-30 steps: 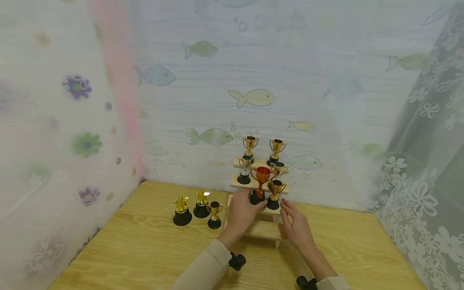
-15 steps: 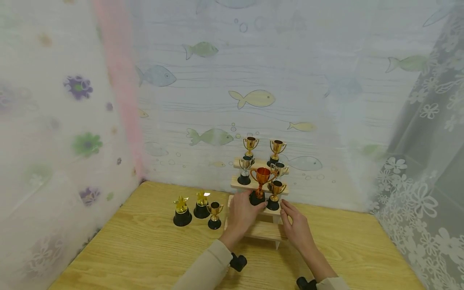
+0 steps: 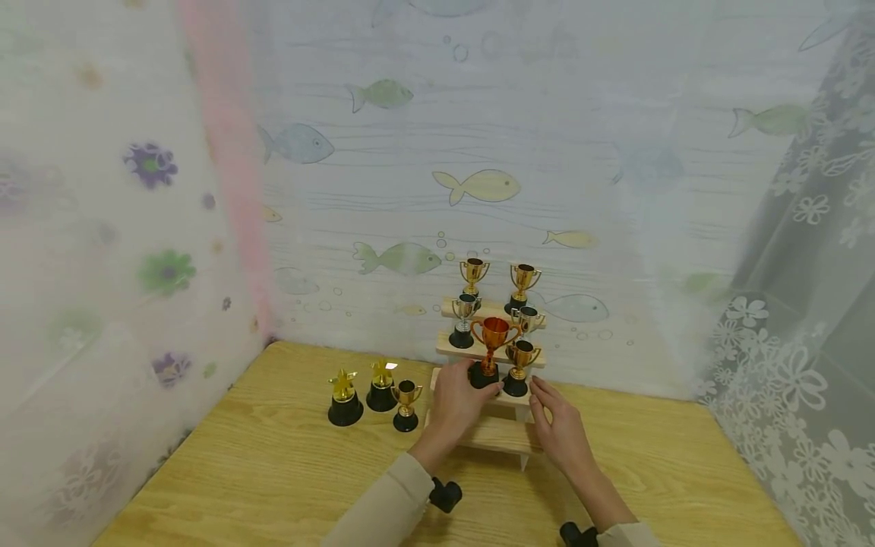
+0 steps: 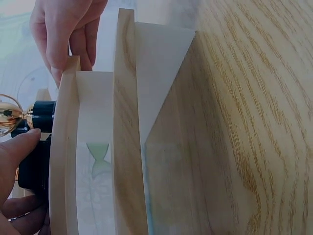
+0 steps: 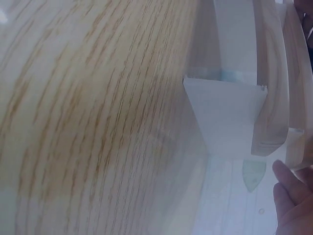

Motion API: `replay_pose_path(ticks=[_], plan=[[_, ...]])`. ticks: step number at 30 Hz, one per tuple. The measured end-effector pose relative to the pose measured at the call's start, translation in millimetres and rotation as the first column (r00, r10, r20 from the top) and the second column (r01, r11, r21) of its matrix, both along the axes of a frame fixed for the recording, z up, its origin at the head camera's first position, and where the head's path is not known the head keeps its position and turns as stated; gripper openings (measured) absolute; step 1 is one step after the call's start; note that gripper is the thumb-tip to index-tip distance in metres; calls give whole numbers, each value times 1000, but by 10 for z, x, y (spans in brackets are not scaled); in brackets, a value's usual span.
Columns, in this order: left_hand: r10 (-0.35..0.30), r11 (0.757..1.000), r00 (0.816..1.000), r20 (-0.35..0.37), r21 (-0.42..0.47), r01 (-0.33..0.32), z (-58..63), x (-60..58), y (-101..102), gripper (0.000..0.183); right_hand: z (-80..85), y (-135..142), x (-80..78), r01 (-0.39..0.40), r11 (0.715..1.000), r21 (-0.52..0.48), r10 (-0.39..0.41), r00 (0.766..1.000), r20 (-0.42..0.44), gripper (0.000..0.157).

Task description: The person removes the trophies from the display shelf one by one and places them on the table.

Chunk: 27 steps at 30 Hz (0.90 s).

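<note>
My left hand [image 3: 456,403] grips the black base of an orange-copper trophy cup [image 3: 494,334], which stands upright on the second step from the front of a wooden stepped stand [image 3: 502,434]. In the left wrist view thumb and fingers lie on either side of that black base [image 4: 33,169], which sits at the step. Close to its right is a smaller bronze-gold trophy [image 3: 521,357] on the same step. My right hand [image 3: 560,422] has its fingers extended at the right end of this step; in the right wrist view the fingertips [image 5: 288,178] are beside the wood.
Silver trophies [image 3: 465,308] occupy the step behind, and gold trophies [image 3: 525,279] the top one. Left of the stand, two star trophies [image 3: 344,399] and a small gold cup [image 3: 406,403] stand on the wood-grain table [image 3: 287,463]. A fish-patterned curtain [image 3: 383,197] hangs close behind.
The orange-copper trophy has shifted very slightly left in my left hand, away from the small trophy beside it. My right hand stays at the step's end.
</note>
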<state>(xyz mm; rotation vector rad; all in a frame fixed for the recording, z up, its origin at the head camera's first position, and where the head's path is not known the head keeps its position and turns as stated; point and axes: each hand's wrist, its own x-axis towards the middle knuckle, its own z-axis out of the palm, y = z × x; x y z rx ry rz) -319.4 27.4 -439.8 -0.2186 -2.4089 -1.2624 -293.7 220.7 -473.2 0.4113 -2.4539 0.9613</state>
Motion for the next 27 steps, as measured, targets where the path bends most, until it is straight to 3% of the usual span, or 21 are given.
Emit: replay_pose_path(ticks=[8,17,27], plan=[[-13,1000,1000,11,22,13,23,23,-41,42,7,1,4,-9,1000,-3,9,1000,-6,37],[-5,1000,999,35,-9,6,58,64,-85,53,8,0,-3,-4,1000,2,4,1000,-18,36],[-48,999,999,13,-10,48,66,101,-172,41,-3,3,2,-3,1000,6,3,1000,-27,37]])
